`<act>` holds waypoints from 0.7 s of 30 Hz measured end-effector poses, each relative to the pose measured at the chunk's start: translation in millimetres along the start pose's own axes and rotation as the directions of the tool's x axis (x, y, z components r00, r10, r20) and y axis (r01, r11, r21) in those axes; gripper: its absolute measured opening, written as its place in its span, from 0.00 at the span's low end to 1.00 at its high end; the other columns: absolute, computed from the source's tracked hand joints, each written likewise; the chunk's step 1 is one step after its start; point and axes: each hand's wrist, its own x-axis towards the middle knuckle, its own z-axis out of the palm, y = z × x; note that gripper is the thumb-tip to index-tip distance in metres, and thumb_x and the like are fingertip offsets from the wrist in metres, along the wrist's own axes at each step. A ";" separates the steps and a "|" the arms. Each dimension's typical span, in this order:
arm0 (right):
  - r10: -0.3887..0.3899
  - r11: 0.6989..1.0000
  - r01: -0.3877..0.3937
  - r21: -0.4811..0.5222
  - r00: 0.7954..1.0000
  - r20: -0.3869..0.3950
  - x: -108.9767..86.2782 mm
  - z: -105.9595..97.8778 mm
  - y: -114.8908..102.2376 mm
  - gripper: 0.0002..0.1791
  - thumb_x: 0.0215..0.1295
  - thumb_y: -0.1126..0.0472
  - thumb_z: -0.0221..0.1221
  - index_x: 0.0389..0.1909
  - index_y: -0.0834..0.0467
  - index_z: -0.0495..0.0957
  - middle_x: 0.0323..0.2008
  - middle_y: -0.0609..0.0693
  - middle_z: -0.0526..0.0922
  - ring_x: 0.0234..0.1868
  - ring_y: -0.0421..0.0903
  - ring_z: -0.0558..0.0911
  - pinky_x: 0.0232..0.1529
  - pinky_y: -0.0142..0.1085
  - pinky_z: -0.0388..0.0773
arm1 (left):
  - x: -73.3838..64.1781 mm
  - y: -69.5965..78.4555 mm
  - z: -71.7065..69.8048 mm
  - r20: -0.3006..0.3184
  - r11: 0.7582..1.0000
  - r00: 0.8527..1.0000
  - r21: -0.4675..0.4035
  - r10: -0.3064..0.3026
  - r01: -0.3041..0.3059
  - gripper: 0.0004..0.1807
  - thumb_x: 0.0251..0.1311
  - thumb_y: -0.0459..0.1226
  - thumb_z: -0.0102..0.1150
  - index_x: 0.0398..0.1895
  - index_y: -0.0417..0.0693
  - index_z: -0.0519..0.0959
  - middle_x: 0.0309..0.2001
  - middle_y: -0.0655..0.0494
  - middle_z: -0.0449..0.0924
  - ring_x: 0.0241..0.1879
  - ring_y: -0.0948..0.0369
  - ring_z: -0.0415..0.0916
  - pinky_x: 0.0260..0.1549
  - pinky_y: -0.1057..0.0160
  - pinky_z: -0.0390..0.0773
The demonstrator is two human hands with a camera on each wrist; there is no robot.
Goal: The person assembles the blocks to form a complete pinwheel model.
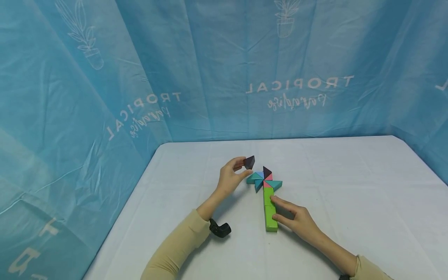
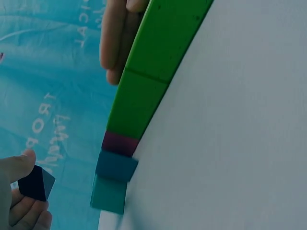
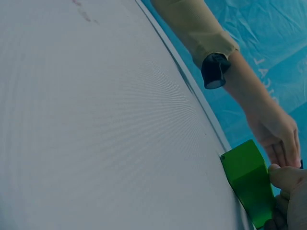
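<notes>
My left hand (image 1: 231,178) pinches a dark triangular block (image 1: 249,162) between thumb and fingers, raised above the table at the upper left of a pinwheel of coloured triangular blocks. In that pinwheel are a dark block (image 1: 266,172), a teal block (image 1: 275,184), a blue block (image 1: 258,184) and pink pieces. Below it, two green rectangular blocks (image 1: 268,197) lie end to end in a straight column. Along the column's right side, my right hand (image 1: 299,221) touches the blocks with its thumb and extended fingers. The left wrist view shows the held dark block (image 2: 33,183) from the side.
The white-covered table (image 1: 350,194) spreads around the blocks. Blue printed curtains (image 1: 217,58) hang behind and to the sides. A black wrist camera (image 1: 220,229) sticks out from the left sleeve, low over the table.
</notes>
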 end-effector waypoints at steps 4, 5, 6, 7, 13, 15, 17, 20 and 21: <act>0.000 1.000 0.000 0.002 1.000 0.003 -0.3 -0.2 0.2 0.30 0.58 0.56 0.65 0.62 0.57 0.72 0.63 0.47 0.70 0.64 0.47 0.66 0.60 0.24 0.60 | -4.7 6.3 6.6 0.013 1.000 1.000 0.004 -0.019 0.019 0.29 0.52 0.39 0.70 0.56 0.35 0.74 0.49 0.46 0.78 0.49 0.55 0.76 0.50 0.69 0.74; -0.001 1.000 0.001 0.003 1.000 0.004 -0.4 -0.2 0.2 0.30 0.59 0.56 0.65 0.62 0.57 0.72 0.63 0.48 0.70 0.64 0.47 0.66 0.60 0.24 0.60 | -5.9 7.2 8.2 0.014 1.000 1.000 0.004 -0.025 0.025 0.29 0.52 0.39 0.70 0.56 0.35 0.74 0.49 0.47 0.78 0.49 0.55 0.76 0.50 0.69 0.74; -0.003 1.000 0.003 0.003 1.000 0.004 -0.6 -0.2 0.6 0.30 0.59 0.57 0.65 0.62 0.58 0.72 0.63 0.48 0.70 0.64 0.47 0.66 0.60 0.24 0.60 | -7.3 7.7 9.8 0.016 1.000 0.999 0.006 -0.029 0.029 0.30 0.51 0.39 0.70 0.56 0.35 0.74 0.49 0.47 0.78 0.49 0.56 0.76 0.50 0.69 0.74; -0.006 1.000 0.006 0.003 1.000 0.004 -0.7 -0.1 0.8 0.30 0.59 0.57 0.65 0.62 0.58 0.72 0.63 0.48 0.70 0.64 0.47 0.66 0.60 0.24 0.60 | -8.5 8.4 11.2 0.018 1.000 0.999 0.006 -0.031 0.031 0.30 0.51 0.40 0.70 0.56 0.35 0.74 0.49 0.48 0.78 0.49 0.56 0.76 0.50 0.70 0.74; -0.048 0.999 0.047 -0.014 0.999 -0.010 0.6 -1.1 3.2 0.29 0.58 0.59 0.65 0.61 0.60 0.72 0.61 0.50 0.72 0.63 0.47 0.68 0.60 0.24 0.61 | -15.5 14.2 16.4 0.031 1.000 0.999 -0.001 -0.024 0.025 0.30 0.51 0.41 0.69 0.56 0.36 0.74 0.50 0.47 0.78 0.49 0.56 0.76 0.49 0.70 0.74; -0.050 0.999 0.050 -0.013 0.999 -0.013 0.9 -1.4 2.9 0.29 0.58 0.60 0.66 0.61 0.60 0.73 0.61 0.50 0.72 0.63 0.47 0.68 0.60 0.24 0.61 | -18.1 16.1 17.3 0.038 1.000 0.999 0.000 -0.026 0.026 0.29 0.52 0.41 0.69 0.56 0.37 0.74 0.50 0.47 0.78 0.49 0.56 0.76 0.49 0.70 0.74; -0.052 0.999 0.052 -0.013 0.999 -0.012 1.1 -1.4 2.2 0.29 0.58 0.60 0.66 0.61 0.61 0.72 0.61 0.50 0.72 0.63 0.47 0.68 0.60 0.24 0.61 | -20.9 17.7 18.0 0.046 1.000 0.999 0.003 -0.023 0.023 0.29 0.52 0.41 0.69 0.56 0.37 0.74 0.50 0.47 0.78 0.49 0.56 0.76 0.49 0.69 0.74; -0.045 0.999 0.045 -0.005 0.999 -0.010 0.6 -1.1 1.6 0.29 0.58 0.60 0.66 0.61 0.61 0.73 0.61 0.50 0.72 0.63 0.46 0.68 0.60 0.24 0.61 | -25.9 19.4 19.2 0.054 1.000 0.998 0.002 -0.028 0.028 0.29 0.52 0.41 0.69 0.56 0.37 0.74 0.49 0.48 0.78 0.49 0.56 0.76 0.49 0.69 0.75; -0.044 0.999 0.044 -0.003 0.999 -0.009 0.4 -1.1 1.5 0.29 0.58 0.60 0.66 0.61 0.61 0.72 0.61 0.50 0.72 0.63 0.46 0.68 0.60 0.24 0.61 | -27.7 20.1 19.6 0.055 1.000 0.998 0.000 -0.030 0.030 0.29 0.51 0.40 0.69 0.56 0.37 0.74 0.49 0.48 0.78 0.49 0.56 0.76 0.49 0.69 0.75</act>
